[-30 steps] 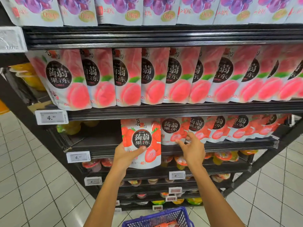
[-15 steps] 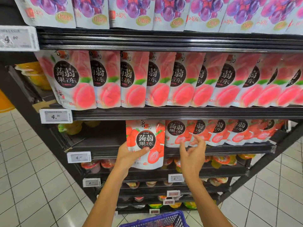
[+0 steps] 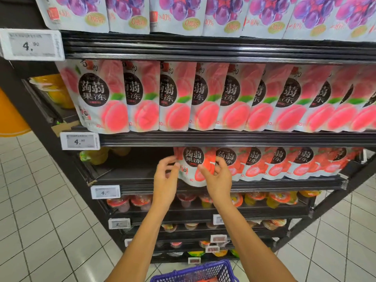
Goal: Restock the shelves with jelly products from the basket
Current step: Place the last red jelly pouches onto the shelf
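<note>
One head-worn wide-angle view faces the shelves (image 3: 223, 139) close up, tilted down to the basket (image 3: 203, 269) below.

Grape pouches (image 3: 183, 13) stood on the top shelf (image 3: 203, 44), peach pouches (image 3: 230, 98) in a row on the second shelf (image 3: 223, 138). On the third shelf (image 3: 130, 176), strawberry pouches (image 3: 301, 161) ran from the middle to the right end. Left hand (image 3: 165, 180) was at the left edge of the end pouch (image 3: 191, 157), right hand (image 3: 217, 180) before its right edge. Jelly cups (image 3: 278, 198) sat on shelves underneath. Basket (image 3: 193, 270) was below, between the forearms.
</note>
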Available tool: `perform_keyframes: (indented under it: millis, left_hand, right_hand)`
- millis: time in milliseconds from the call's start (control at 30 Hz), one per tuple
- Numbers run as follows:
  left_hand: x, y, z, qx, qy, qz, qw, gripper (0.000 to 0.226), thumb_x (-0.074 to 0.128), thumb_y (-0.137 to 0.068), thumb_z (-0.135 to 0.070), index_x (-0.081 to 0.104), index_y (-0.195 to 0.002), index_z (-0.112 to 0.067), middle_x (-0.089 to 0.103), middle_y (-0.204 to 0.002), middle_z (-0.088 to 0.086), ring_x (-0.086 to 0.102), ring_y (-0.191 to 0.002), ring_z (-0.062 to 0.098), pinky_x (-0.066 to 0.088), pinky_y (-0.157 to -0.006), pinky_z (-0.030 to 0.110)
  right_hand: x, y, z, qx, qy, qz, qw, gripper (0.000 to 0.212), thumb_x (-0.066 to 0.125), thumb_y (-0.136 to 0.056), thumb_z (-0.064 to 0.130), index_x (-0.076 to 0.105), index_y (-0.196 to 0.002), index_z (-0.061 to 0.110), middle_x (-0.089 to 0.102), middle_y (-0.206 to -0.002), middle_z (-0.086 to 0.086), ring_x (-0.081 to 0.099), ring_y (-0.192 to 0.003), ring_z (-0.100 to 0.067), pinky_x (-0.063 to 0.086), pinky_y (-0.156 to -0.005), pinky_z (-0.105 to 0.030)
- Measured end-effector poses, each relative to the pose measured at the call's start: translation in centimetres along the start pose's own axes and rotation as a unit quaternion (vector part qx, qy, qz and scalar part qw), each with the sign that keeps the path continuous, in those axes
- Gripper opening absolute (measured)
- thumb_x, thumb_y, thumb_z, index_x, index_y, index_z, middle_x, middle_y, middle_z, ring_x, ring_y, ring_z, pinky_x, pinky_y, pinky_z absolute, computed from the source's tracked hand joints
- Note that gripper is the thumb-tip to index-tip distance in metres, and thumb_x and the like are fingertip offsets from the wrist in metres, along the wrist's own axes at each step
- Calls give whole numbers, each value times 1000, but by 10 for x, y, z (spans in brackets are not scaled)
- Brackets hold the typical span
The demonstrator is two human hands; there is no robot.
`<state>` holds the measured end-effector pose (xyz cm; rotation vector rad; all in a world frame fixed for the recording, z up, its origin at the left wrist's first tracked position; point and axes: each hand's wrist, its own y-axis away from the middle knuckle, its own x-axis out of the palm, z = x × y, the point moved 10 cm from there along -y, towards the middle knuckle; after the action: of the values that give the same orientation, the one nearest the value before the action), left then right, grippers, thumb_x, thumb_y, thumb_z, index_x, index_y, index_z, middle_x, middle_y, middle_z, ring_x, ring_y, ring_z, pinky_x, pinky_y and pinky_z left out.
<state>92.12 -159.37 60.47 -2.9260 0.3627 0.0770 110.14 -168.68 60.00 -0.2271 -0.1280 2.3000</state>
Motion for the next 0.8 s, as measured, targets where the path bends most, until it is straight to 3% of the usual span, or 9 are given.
perform_keyframes:
  millis: [67, 167, 267, 333, 400, 500, 600, 700, 800]
  left_hand:
    - [16, 1, 5, -6, -19, 43, 999, 21, 46, -102, -26, 58, -115, -37, 59, -118, -13, 54, -102, -10, 41, -82, 5]
    - [30, 2, 19, -40, 3, 62, 997, 26, 39, -104, -23, 55, -123, -31, 55, -126, -8, 54, -113, 0, 42, -96, 19]
    - [36, 5, 22, -40, 9, 68, 997, 26, 38, -105, -21, 54, -122, -31, 49, -123, -18, 52, -118, 1, 43, -102, 25]
    - [41, 8, 24, -42, 16, 79, 996, 28, 38, -105, -19, 54, -127, -27, 47, -126, -18, 50, -122, 3, 42, -108, 31]
    - [45, 10, 27, -43, 23, 88, 995, 31, 38, -104, -16, 53, -132, -23, 45, -134, -12, 48, -126, 6, 39, -112, 35]
    - [49, 11, 29, -46, 25, 88, 995, 32, 38, -105, -15, 53, -131, -23, 43, -136, -7, 48, -128, 10, 38, -114, 37]
    - [51, 11, 31, -56, 28, 82, 995, 31, 34, -105, -14, 53, -125, -29, 45, -133, -8, 49, -125, 7, 39, -112, 32]
    - [48, 8, 33, -63, 36, 68, 995, 31, 32, -106, -14, 54, -123, -29, 46, -134, -5, 50, -122, 6, 40, -106, 26]
    - [45, 8, 37, -77, 58, 57, 994, 29, 33, -107, -18, 55, -123, -26, 48, -135, -1, 52, -114, 1, 43, -105, 29]
  right_hand:
    - [1, 0, -3, -7, -17, -20, 1000, 26, 76, -84, 24, 57, -97, 35, 71, -96, 13, 67, -95, -6, 54, -86, -40]
    - [5, 5, -9, -23, -30, -10, 999, 30, 72, -89, 18, 54, -98, 40, 65, -97, 28, 60, -97, 11, 49, -86, -18]
    - [0, 7, -10, -36, 24, -6, 999, 32, 71, -89, 17, 52, -106, 37, 63, -96, 21, 60, -94, 9, 47, -82, -10]
    - [-10, 7, -9, -46, 103, -26, 993, 34, 75, -86, 20, 55, -111, 32, 61, -88, 12, 58, -81, -2, 43, -68, -12]
    - [-17, 8, -12, -43, 172, -31, 984, 39, 77, -83, 16, 61, -118, 23, 57, -87, 14, 54, -82, -5, 41, -71, -18]
    - [-24, 11, -22, -13, 178, -42, 983, 32, 72, -85, 4, 66, -112, 19, 56, -79, 22, 57, -71, -6, 48, -69, -24]
    - [-27, 8, -26, 3, 167, -67, 984, 21, 70, -86, 1, 69, -102, 13, 60, -71, 11, 55, -62, -6, 44, -63, -15]
    - [-24, 4, -27, 17, 142, -78, 987, 17, 73, -86, 6, 70, -102, 12, 61, -72, 12, 58, -65, -1, 49, -65, -12]
    - [-22, 5, -30, 24, 130, -84, 988, 17, 73, -87, 11, 72, -103, 9, 64, -74, 10, 59, -68, 6, 45, -63, -2]
